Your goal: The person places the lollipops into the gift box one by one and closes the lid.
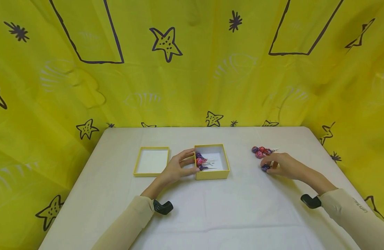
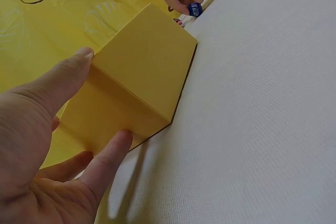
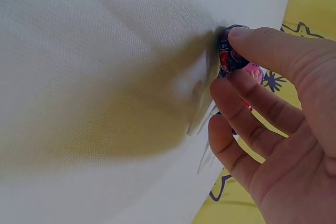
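Note:
A yellow box [image 1: 212, 175] with a white inside stands uncovered in mid-table, with several wrapped lollipops [image 1: 202, 161] along its left side. My left hand [image 1: 179, 166] touches the box's left wall, thumb and fingers spread apart; in the left wrist view, fingertips [image 2: 123, 139] rest against the yellow side. To the right, my right hand [image 1: 285, 166] pinches a dark blue wrapped lollipop [image 3: 234, 51] between thumb and fingers, low over the cloth. Just beyond it lies a small group of red, pink and dark lollipops [image 1: 259, 151], partly hidden in the right wrist view.
Left of the box lies its shallow lid [image 1: 152, 161], yellow-rimmed with a white inside facing up. A white cloth covers the table [image 1: 235, 211]. Yellow curtains [image 1: 192, 76] with star drawings hang behind and at both sides.

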A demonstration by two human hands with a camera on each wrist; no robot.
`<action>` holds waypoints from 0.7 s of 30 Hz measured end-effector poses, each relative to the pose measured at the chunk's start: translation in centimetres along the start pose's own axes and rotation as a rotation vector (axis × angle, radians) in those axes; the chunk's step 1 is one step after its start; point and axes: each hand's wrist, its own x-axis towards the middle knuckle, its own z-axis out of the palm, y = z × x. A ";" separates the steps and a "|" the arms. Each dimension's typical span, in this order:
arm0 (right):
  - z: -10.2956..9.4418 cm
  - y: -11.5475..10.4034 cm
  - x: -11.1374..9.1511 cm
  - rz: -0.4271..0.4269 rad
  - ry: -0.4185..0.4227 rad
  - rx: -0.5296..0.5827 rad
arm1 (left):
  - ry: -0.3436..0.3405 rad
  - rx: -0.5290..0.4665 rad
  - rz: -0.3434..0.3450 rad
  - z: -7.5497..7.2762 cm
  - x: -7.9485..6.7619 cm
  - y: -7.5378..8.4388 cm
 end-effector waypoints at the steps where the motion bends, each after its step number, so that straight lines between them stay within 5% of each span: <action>1: 0.0 0.0 0.0 -0.002 0.002 -0.001 | 0.001 0.002 0.003 0.0 0.0 0.0; 21: -2.3 -1.5 2.4 -0.088 -0.026 0.021 | -0.021 -0.006 0.020 -0.1 -0.2 0.2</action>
